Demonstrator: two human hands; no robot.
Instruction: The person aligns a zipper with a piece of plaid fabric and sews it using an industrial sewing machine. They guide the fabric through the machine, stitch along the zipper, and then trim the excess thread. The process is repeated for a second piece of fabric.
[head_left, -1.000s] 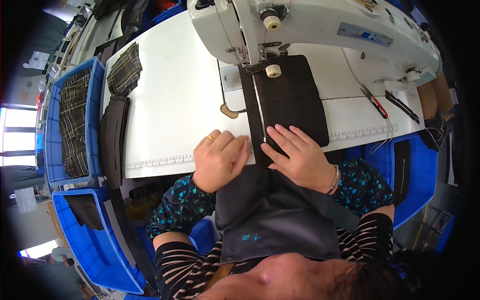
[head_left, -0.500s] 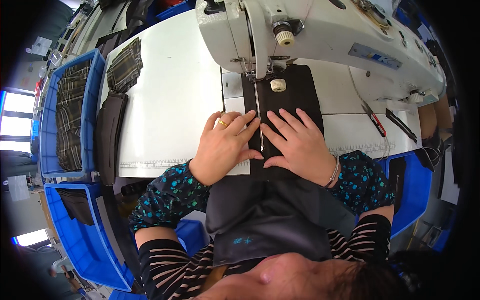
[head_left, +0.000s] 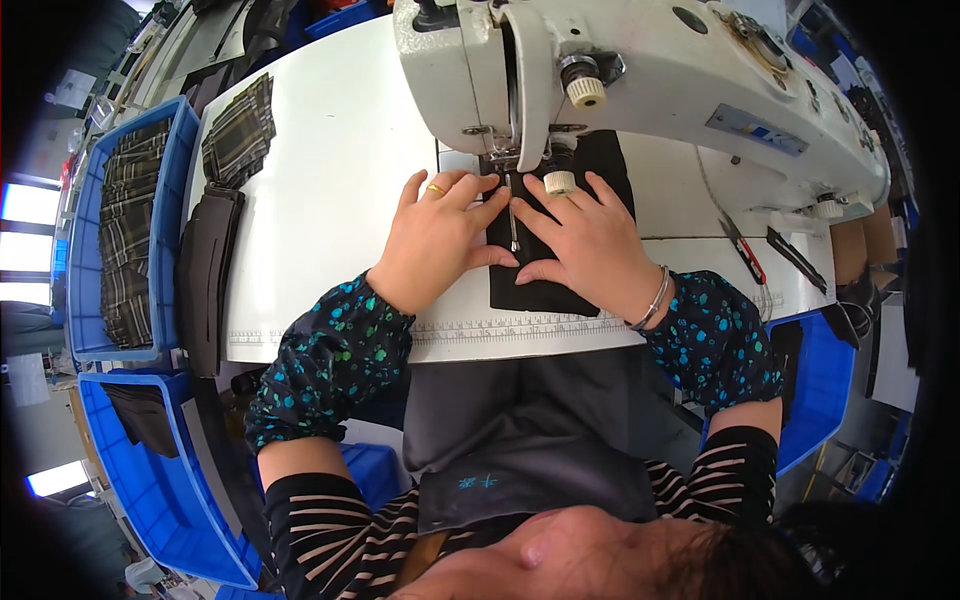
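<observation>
A dark fabric piece (head_left: pixel 545 293) lies on the white sewing table, its far part under the head of the sewing machine (head_left: pixel 640 85). Down its middle runs a narrow metal zipper (head_left: pixel 514 228), with the slider at its near end. Flat on the cloth left of the zipper rests my left hand (head_left: pixel 430 240), fingers stretched toward the presser foot (head_left: pixel 505 160). My right hand (head_left: pixel 592 245) presses the fabric on the other side, its fingers spread. Both thumbs point inward near the zipper's near end. The needle itself cannot be made out.
On the left stand a blue bin (head_left: pixel 82 290) of plaid pieces, a dark folded stack (head_left: pixel 208 285) and loose plaid pieces (head_left: pixel 238 130). A red-handled cutter (head_left: pixel 748 262) and a black tool (head_left: pixel 797 258) lie at right. A ruler strip (head_left: pixel 470 332) follows the front edge.
Both hands and the fabric with its zipper have slid away from me, further under the machine head. The fabric's near edge now lies on the table, past the ruler strip.
</observation>
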